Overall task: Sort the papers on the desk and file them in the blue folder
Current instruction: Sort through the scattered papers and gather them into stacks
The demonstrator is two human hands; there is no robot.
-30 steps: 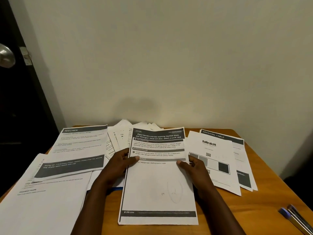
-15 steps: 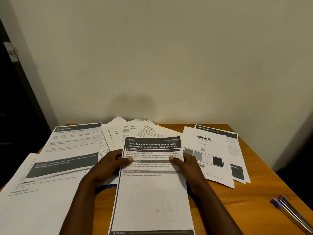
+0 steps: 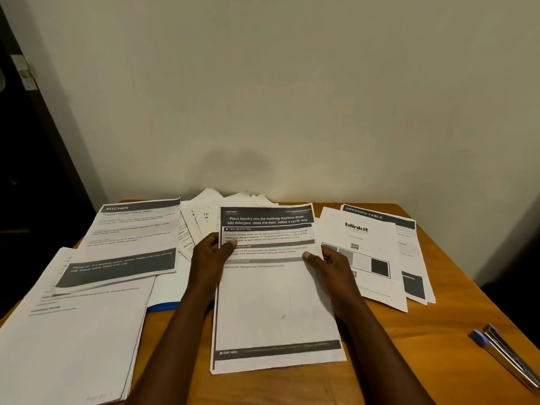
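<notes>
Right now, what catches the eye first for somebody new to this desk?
In the middle, the left hand and right hand grip the laundry sheet by its sides. A KITCHEN sheet lies to its left, a blinkit sheet to its right. A blue folder peeks beside the left forearm.

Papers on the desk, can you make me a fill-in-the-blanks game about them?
The left hand and right hand hold the laundry sheet, which mentions a washing ____.
The blinkit sheet partly covers a lower sheet headed DRESSING ____.
The back-left sheet is headed ____.
The folder corner peeking from under papers is ____.
Missing words: machine, TABLE, KITCHEN, blue.
</notes>
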